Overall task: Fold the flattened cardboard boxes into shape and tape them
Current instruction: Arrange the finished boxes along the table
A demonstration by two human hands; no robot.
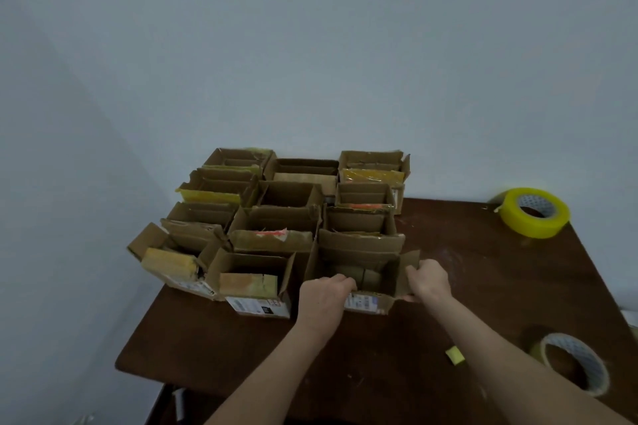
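Note:
An open-topped brown cardboard box (pixel 371 281) stands at the front right of a block of several folded boxes on the dark wooden table (pixel 466 272). My left hand (pixel 324 298) grips its near left rim, fingers curled over the edge. On the box's right side, my right hand (pixel 429 278) grips the upright right flap. A white label shows on the near wall between my hands. The box's inside is dark and its floor flaps show.
Several open boxes (pixel 276 224) with yellow tape fill the table's back left, up against the grey wall. A yellow tape roll (pixel 533 212) lies far right; a nearly spent roll (pixel 573 362) and a yellow tape scrap (pixel 455 355) lie near right.

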